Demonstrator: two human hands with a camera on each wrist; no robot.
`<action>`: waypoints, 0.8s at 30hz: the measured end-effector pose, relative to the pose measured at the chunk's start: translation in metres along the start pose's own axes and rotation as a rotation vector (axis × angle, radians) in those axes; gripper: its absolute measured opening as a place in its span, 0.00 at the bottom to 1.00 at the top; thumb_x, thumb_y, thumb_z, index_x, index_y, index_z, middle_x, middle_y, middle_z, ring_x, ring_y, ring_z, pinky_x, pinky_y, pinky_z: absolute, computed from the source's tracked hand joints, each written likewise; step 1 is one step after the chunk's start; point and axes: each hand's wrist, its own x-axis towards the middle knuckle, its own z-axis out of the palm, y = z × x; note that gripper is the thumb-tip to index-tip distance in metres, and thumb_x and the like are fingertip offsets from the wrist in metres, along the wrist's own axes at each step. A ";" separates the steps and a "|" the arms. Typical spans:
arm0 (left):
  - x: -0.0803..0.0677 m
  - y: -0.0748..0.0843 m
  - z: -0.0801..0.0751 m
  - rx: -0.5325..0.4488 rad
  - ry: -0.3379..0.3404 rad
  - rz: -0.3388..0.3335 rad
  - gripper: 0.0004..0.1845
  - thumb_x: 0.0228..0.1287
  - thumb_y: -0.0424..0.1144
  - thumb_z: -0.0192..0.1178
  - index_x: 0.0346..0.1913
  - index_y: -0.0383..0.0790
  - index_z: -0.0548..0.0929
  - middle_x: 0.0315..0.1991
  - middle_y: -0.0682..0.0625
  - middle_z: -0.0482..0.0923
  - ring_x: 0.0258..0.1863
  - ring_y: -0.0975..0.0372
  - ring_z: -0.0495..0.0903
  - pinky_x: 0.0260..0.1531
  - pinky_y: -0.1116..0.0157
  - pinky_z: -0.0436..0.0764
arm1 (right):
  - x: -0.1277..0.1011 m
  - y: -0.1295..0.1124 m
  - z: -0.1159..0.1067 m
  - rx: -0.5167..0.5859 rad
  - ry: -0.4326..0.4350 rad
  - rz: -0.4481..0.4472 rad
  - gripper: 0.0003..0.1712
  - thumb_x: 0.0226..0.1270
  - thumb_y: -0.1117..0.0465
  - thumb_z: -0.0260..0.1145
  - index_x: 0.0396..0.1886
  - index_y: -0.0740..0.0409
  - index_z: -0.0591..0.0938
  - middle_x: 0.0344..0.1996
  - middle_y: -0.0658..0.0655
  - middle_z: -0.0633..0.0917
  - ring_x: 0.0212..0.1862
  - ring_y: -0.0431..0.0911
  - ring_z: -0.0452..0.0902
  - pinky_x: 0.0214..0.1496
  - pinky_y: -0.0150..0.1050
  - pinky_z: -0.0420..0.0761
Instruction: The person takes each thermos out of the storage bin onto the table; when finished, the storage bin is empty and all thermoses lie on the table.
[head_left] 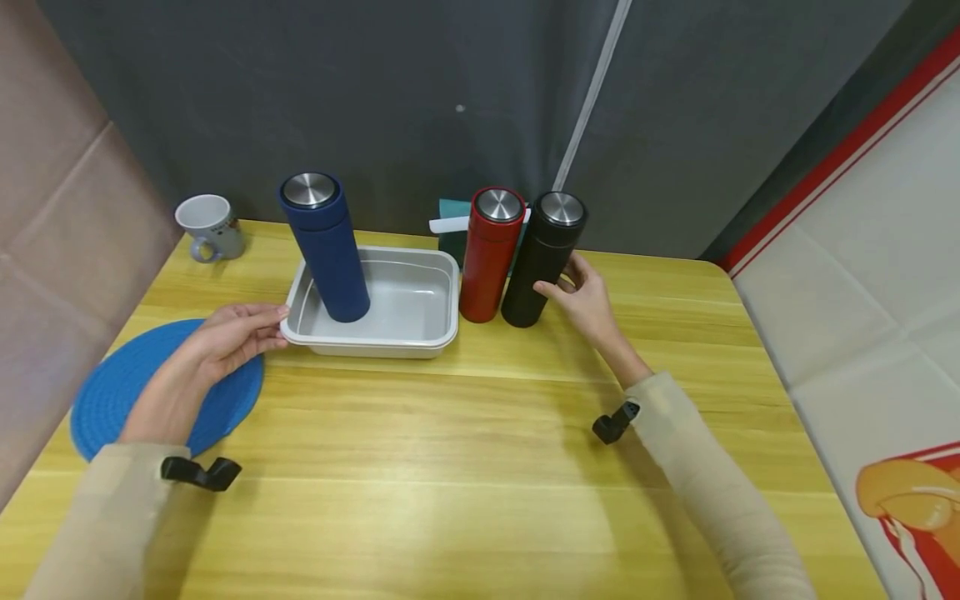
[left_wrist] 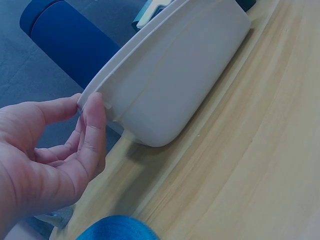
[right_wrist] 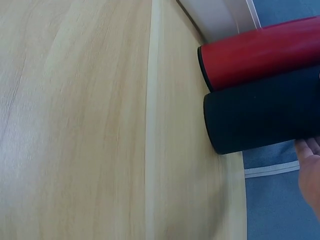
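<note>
At its left end, the light grey rectangular tray (head_left: 408,343) is pinched at the rim between the thumb and fingers of my left hand (head_left: 238,333). The left wrist view shows this pinch on the lip of the tray (left_wrist: 165,85) from close up. A navy blue thermos bottle (head_left: 330,258) stands inside the tray, towards the left. My right hand (head_left: 588,304) holds the black thermos bottle (head_left: 536,267) from its right side, thumb across the front and fingers partly hidden behind. Right beside it stands a red thermos bottle (head_left: 487,258), close to the tray's right end.
A blue round placemat (head_left: 142,375) lies under my left forearm. A grey mug (head_left: 213,229) stands at the back left corner. Behind the red bottle is a teal and white item (head_left: 452,218), mostly hidden. A dark grey curtain (head_left: 360,100) hangs along the table's back edge.
</note>
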 end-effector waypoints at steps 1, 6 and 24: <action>0.000 0.000 0.000 -0.001 -0.001 0.002 0.06 0.70 0.37 0.58 0.36 0.45 0.85 0.32 0.50 0.83 0.31 0.64 0.82 0.36 0.71 0.84 | 0.000 0.001 0.000 0.004 0.001 -0.002 0.35 0.59 0.75 0.69 0.65 0.72 0.67 0.59 0.68 0.74 0.60 0.49 0.73 0.66 0.48 0.72; 0.001 -0.001 0.001 -0.010 -0.009 0.011 0.07 0.70 0.37 0.59 0.35 0.45 0.86 0.32 0.49 0.83 0.31 0.64 0.82 0.36 0.71 0.84 | 0.000 0.013 -0.005 0.039 0.017 -0.012 0.34 0.59 0.76 0.68 0.65 0.73 0.67 0.59 0.68 0.74 0.58 0.46 0.74 0.66 0.45 0.73; 0.000 -0.004 -0.002 -0.027 -0.020 0.031 0.07 0.70 0.37 0.59 0.35 0.44 0.86 0.32 0.50 0.82 0.31 0.64 0.81 0.35 0.71 0.84 | -0.027 0.025 -0.027 0.145 0.034 -0.181 0.29 0.61 0.80 0.63 0.63 0.76 0.67 0.58 0.75 0.74 0.60 0.53 0.74 0.66 0.46 0.72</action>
